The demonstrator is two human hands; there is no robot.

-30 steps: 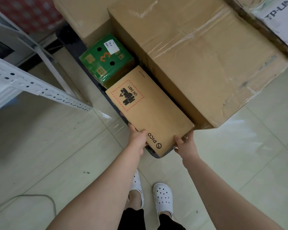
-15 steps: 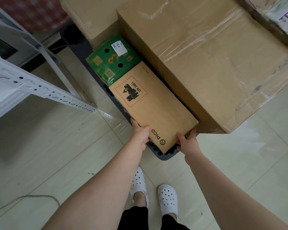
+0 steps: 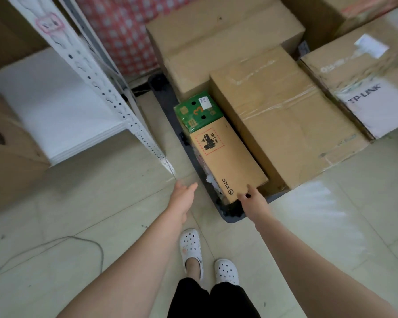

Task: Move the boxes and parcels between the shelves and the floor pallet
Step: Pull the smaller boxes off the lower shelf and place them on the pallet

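Left grip: fingers apart, holding nothing, over the floor beside the pallet.
Right grip: looks clamped on the PICO box's near corner, though blur hides the fingertips.
PICO box: flat on the pallet, touching the green box behind, just beside the taped carton.

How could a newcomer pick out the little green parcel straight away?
Find the dark floor pallet beside the white shelf rack. On its left side, the green parcel sits between the flat PICO box in front and a brown carton behind. It is the only green, shiny-wrapped thing, with a white label.
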